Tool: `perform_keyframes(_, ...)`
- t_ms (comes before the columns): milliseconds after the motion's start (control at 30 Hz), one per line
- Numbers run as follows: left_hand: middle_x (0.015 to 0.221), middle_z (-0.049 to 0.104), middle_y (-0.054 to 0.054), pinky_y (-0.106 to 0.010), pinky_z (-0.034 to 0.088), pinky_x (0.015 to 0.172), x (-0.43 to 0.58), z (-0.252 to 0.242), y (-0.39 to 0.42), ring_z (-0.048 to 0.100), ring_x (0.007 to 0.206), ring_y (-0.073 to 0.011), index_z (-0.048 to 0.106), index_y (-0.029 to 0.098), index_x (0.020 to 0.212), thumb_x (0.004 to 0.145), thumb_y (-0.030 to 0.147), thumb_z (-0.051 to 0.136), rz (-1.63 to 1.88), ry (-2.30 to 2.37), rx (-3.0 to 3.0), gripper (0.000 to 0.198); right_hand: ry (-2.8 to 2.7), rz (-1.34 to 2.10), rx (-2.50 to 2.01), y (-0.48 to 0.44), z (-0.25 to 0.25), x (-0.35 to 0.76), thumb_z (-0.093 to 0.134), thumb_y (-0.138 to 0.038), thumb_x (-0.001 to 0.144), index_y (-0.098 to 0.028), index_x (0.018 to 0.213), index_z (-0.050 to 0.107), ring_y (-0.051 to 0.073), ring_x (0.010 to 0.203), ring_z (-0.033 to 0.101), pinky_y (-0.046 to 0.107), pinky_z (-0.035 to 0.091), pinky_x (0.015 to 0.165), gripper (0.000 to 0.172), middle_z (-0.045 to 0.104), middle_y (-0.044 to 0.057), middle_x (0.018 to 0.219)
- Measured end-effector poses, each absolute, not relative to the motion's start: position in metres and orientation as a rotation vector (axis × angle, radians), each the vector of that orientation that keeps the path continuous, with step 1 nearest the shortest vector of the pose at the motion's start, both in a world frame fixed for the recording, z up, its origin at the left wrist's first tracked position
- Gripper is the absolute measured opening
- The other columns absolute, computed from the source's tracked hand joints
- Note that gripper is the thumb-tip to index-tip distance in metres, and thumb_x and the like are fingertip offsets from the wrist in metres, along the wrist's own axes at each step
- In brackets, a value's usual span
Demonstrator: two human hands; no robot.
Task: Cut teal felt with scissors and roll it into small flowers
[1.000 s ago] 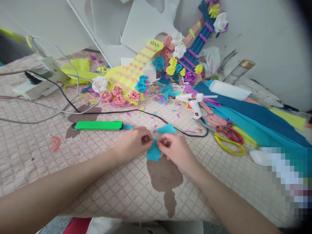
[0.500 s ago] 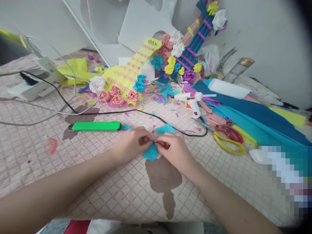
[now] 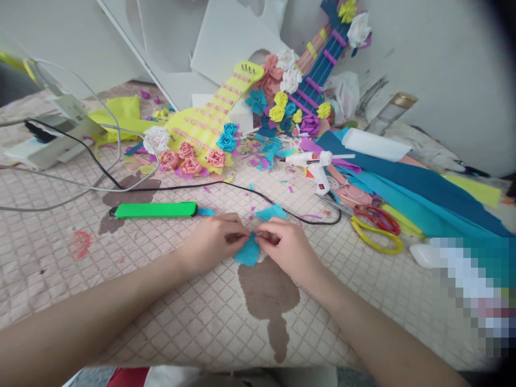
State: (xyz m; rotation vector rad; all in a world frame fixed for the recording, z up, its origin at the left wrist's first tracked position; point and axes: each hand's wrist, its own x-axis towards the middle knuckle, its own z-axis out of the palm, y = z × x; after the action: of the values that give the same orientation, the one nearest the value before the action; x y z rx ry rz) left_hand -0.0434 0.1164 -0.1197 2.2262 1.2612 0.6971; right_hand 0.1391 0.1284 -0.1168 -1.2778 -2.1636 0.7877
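Note:
Between my two hands is a small piece of blue crepe paper (image 3: 248,252), pinched at its top and hanging down toward me. My left hand (image 3: 220,235) grips its upper left edge between thumb and fingers. From the right, my right hand (image 3: 284,242) pinches the same edge, the fingertips of both hands almost meeting. A second blue paper piece (image 3: 271,212) lies flat just beyond my right hand. Left of my left hand rests a green box cutter (image 3: 156,209), with a blue strip (image 3: 205,212) at its right end.
A white glue gun (image 3: 318,169) lies beyond my right hand, its black cord (image 3: 181,188) crossing the table. Scissors (image 3: 377,234) and crepe paper sheets (image 3: 407,183) are at right. Behind stand a yellow paper guitar (image 3: 201,126), a blue one (image 3: 318,75) and a power strip (image 3: 32,150).
Both hands keep their pinch on the blue paper, with only slight finger movement. The whole view has shifted a little, so things appear slightly further left.

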Motion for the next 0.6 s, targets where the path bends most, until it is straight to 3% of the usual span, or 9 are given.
perform_keyframes(400, 0.074, 0.060, -0.001, -0.023, 0.043, 0.059, -0.0425, -0.1198, 0.1178, 0.054, 0.065, -0.0111, 0.064, 0.017, 0.078, 0.080, 0.015, 0.051, 0.713, 1.269, 2.315, 0.013, -2.168, 0.792, -1.278, 0.1291, -0.1171, 0.1395, 0.059, -0.010, 0.074, -0.020, 0.084, 0.067, 0.009, 0.056, 0.047, 0.022, 0.039, 0.054, 0.016, 0.052, -0.002, 0.066)
perform_keyframes(600, 0.076, 0.061, -0.003, -0.023, 0.045, 0.061, -0.0422, -0.1189, 0.1175, 0.056, 0.067, -0.0116, 0.066, 0.015, 0.076, 0.080, 0.014, 0.051, 0.740, 1.243, 2.318, 0.015, -2.189, 0.829, -1.230, 0.1275, -0.1168, 0.1393, 0.055, -0.008, 0.077, -0.023, 0.086, 0.071, 0.008, 0.058, 0.050, 0.022, 0.040, 0.056, 0.023, 0.058, 0.000, 0.076)
